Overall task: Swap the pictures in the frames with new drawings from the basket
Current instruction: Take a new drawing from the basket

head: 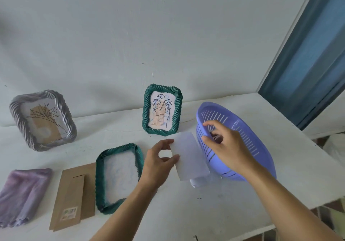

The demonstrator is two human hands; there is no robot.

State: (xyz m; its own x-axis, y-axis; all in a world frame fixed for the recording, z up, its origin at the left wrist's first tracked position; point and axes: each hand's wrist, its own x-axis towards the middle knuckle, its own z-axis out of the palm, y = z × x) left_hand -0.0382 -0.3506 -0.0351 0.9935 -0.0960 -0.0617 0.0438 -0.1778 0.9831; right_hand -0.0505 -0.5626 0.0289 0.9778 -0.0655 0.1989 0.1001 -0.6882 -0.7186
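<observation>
A green frame (pixel 119 177) lies face down on the white table (pixel 186 212), its back open. My left hand (pixel 158 163) pinches a white sheet of paper (pixel 192 156) by its left edge, blank side up. My right hand (pixel 223 143) reaches into the purple slotted basket (pixel 240 126), fingers curled over something small inside; what it is I cannot make out. A second green frame (pixel 162 110) stands upright behind with a leaf drawing. At the far left a silver frame (pixel 43 119) leans with a flower drawing.
The brown cardboard frame back (pixel 74 196) lies left of the open frame. A purple cloth (pixel 22 194) sits at the table's left edge. Another white paper (pixel 197 182) peeks out under the held sheet. The table's edge runs along the right and front.
</observation>
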